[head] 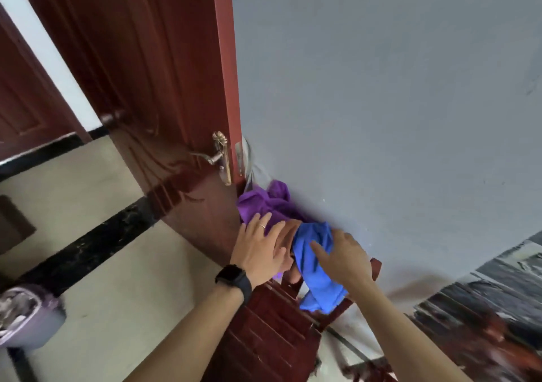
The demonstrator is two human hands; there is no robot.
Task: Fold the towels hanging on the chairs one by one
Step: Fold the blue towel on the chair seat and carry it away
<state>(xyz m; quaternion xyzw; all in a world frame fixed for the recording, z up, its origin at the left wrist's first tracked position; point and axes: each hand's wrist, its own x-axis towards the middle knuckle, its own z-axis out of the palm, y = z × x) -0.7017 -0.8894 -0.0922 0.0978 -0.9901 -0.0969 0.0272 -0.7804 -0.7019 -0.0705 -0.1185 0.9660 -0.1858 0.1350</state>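
Wristwatch point(233, 277): black, on the left wrist.
Chair point(272, 323): dark red wood, glossy, slatted back.
Left hand point(258, 249): at the chair's top rail, fingers straight, gripping nothing.
Right hand point(343, 255): fingers spread and relaxed over the blue towel point(313, 267); contact probable, though blurred.
Blue towel: soft, bunched, draped over the chair's top rail, unfolded.
Purple towel point(264, 202): crumpled heap beyond the chair's rail, against the grey wall point(381, 88).
Step judged: taking up the first towel. The next move called for pinching two corners and lifting clear of the chair.
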